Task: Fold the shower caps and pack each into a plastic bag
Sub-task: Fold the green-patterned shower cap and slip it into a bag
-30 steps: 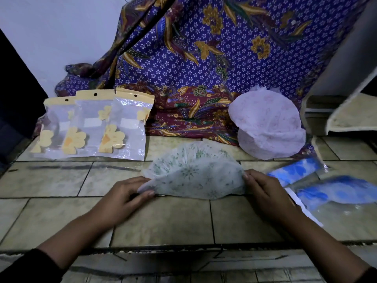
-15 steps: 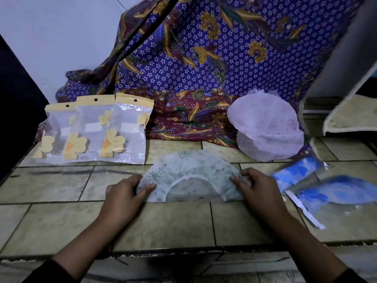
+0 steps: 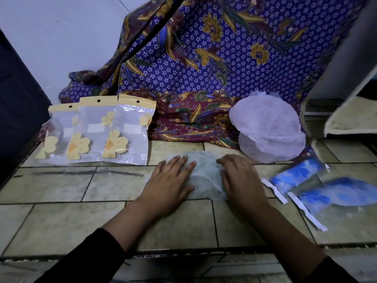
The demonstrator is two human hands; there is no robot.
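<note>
A white shower cap with a green print (image 3: 206,176) lies folded small on the tiled floor in the middle. My left hand (image 3: 169,182) lies flat on its left side, fingers spread. My right hand (image 3: 240,178) presses flat on its right side. Only a strip of the cap shows between the hands. Three clear plastic bags with yellow tops and yellow flowers (image 3: 98,133) lie overlapping at the back left. Pink-printed shower caps (image 3: 267,131) are piled at the back right.
Two clear bags holding blue-patterned caps (image 3: 318,184) lie to the right, white strips at their near ends. A purple floral cloth (image 3: 204,68) hangs behind. A pale shelf unit (image 3: 344,82) stands at far right. The tiled ledge's front edge (image 3: 183,252) runs close to me.
The cap was a wide half-circle held at both ends. It is now folded narrower, and both hands have moved inward and lie flat on top of it.
</note>
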